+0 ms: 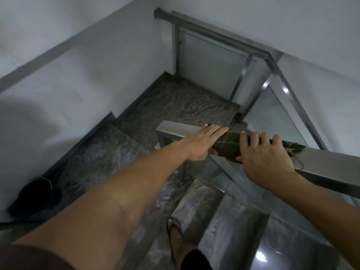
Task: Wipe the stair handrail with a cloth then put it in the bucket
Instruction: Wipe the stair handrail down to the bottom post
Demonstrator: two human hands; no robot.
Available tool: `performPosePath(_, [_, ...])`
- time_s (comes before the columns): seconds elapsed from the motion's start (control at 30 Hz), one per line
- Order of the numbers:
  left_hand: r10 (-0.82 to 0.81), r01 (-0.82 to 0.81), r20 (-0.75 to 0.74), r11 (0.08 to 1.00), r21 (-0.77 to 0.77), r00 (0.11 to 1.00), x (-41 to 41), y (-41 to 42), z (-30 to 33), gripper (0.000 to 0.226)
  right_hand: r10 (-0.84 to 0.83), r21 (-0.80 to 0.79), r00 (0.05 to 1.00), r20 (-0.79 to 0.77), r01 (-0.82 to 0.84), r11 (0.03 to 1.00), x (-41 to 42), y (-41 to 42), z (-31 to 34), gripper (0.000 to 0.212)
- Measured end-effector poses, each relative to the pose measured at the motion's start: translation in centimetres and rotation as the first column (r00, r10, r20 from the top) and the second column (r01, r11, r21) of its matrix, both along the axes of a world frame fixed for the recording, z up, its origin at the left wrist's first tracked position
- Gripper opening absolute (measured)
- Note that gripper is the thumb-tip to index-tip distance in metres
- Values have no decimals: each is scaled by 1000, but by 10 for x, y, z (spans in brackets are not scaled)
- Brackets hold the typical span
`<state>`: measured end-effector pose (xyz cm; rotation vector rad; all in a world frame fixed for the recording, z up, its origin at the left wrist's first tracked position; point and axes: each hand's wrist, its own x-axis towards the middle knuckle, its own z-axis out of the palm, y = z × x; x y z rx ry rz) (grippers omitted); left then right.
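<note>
Both bare arms reach forward and down from the bottom of the view. The left arm stretches long and nearly straight from the lower left, its wrist level; the left hand (202, 145) lies palm down with 4 fingers extended flat and pressed together, the thumb tucked underneath. The right arm comes in from the lower right edge with the wrist bent slightly upward. The right hand (266, 154) is curled over in a grasp, knuckles up, fingers bent and a little spread, thumb pointing back toward the left hand.
</note>
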<state>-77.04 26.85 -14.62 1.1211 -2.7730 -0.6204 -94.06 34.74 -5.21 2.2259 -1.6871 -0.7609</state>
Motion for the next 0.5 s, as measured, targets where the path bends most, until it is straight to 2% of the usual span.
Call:
performPosePath(0.37, [23, -21, -58, 999, 30, 998, 116, -74, -99, 80, -15, 3, 1000, 23, 15, 1000, 114, -73, -93, 65])
performPosePath(0.5, [-36, 35, -64, 999, -12, 997, 143, -97, -122, 82, -34, -14, 999, 22, 34, 999, 140, -89, -116, 66])
